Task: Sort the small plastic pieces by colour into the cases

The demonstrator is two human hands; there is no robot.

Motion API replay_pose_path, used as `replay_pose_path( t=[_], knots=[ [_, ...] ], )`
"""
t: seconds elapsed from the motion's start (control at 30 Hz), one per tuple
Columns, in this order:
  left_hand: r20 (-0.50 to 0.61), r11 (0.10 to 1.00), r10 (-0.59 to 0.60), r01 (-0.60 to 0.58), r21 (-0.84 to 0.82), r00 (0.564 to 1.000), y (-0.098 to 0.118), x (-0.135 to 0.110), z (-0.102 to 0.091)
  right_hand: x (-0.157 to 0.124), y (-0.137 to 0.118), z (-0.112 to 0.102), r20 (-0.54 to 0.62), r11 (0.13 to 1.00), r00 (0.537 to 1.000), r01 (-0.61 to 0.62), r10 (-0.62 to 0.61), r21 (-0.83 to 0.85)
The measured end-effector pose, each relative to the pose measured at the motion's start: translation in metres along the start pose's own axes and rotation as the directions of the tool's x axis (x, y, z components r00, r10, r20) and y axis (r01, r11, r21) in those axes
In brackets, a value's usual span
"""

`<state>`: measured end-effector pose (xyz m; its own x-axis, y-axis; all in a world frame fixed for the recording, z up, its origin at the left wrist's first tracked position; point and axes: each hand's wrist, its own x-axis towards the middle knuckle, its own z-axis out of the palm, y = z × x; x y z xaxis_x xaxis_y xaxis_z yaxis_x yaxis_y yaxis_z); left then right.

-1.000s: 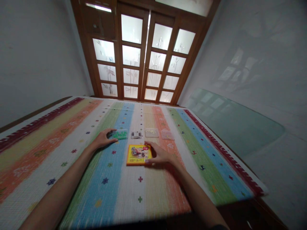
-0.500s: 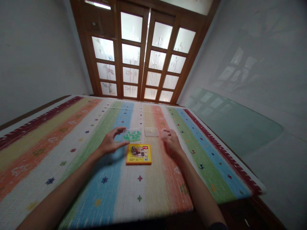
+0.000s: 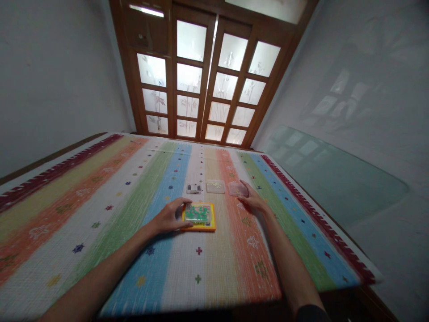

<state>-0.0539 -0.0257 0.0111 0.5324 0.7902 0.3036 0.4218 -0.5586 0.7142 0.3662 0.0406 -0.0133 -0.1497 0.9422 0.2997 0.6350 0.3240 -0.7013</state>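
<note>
My left hand grips the left edge of a clear flat case of green pieces, thumb at the front and fingers at the back. That case is over a yellow box with a printed cover and hides most of it; whether the two touch I cannot tell. With fingers and thumb around its right edge, my right hand holds another clear flat case on the cloth. Between and behind my hands lie a clear case with pale pieces and a smaller one with dark and white contents.
A striped, patterned cloth covers the table, whose near edge runs along the bottom. A glass panel leans at the right wall. Wooden doors with frosted panes stand behind the table.
My left hand has brought the case of green pieces nearer, over the yellow box, uncovering the case with dark and white contents. My right hand stays at the right-hand case.
</note>
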Motion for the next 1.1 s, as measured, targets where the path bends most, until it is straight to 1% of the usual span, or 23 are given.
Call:
replay_pose_path(
  t=[0.23,0.33,0.43,0.47,0.5,0.53,0.6,0.67,0.73,0.8,0.93,1.03,1.1],
  knots=[
    [-0.002,0.999,-0.046,0.046,-0.011,0.999,-0.001,0.0,0.004,0.004,-0.001,0.003,-0.056,0.999,0.998,-0.034,0.036,0.032],
    [-0.007,0.999,-0.046,0.046,-0.016,0.999,-0.002,-0.001,0.004,0.003,-0.006,0.002,-0.103,0.996,0.991,-0.084,0.084,0.011],
    [-0.009,0.999,-0.047,0.047,-0.016,0.999,-0.001,-0.001,0.004,-0.003,-0.021,0.01,-0.223,0.991,0.966,-0.13,0.135,0.035],
    [-0.008,0.999,-0.049,0.049,-0.017,0.999,-0.001,-0.001,0.004,-0.006,-0.029,0.015,-0.254,0.99,0.958,-0.122,0.135,0.063],
    [-0.006,0.999,-0.052,0.052,-0.018,0.999,0.0,-0.001,0.004,-0.01,-0.039,0.021,-0.257,0.991,0.959,-0.097,0.117,0.087],
    [-0.004,0.998,-0.054,0.054,-0.019,0.999,0.001,-0.002,0.004,-0.014,-0.05,0.028,-0.239,0.993,0.967,-0.063,0.086,0.104],
    [-0.007,0.998,-0.055,0.054,-0.029,0.998,0.002,-0.002,0.004,-0.024,-0.074,0.042,-0.165,0.994,0.986,0.006,0.012,0.108],
    [-0.012,0.998,-0.047,0.046,-0.051,0.999,0.003,-0.002,0.004,-0.033,-0.098,0.055,-0.106,0.993,0.991,0.086,-0.077,0.086],
    [-0.019,0.997,-0.036,0.035,-0.074,0.999,0.004,-0.002,0.005,-0.041,-0.12,0.065,-0.043,0.98,0.983,0.18,-0.177,0.083],
    [-0.023,0.996,-0.03,0.028,-0.089,0.999,0.004,-0.002,0.005,-0.046,-0.135,0.072,0.025,0.959,0.962,0.269,-0.272,0.092],
    [-0.035,0.995,-0.032,0.028,-0.096,0.999,0.003,-0.003,0.005,-0.047,-0.151,0.079,0.1,0.924,0.922,0.363,-0.375,0.117],
    [-0.034,0.995,-0.03,0.027,-0.095,0.999,0.003,-0.003,0.005,-0.047,-0.153,0.082,0.126,0.911,0.905,0.39,-0.406,0.134],
    [-0.035,0.996,-0.03,0.026,-0.09,0.999,0.002,-0.003,0.005,-0.048,-0.153,0.083,0.14,0.911,0.903,0.388,-0.406,0.141]
  ],
)
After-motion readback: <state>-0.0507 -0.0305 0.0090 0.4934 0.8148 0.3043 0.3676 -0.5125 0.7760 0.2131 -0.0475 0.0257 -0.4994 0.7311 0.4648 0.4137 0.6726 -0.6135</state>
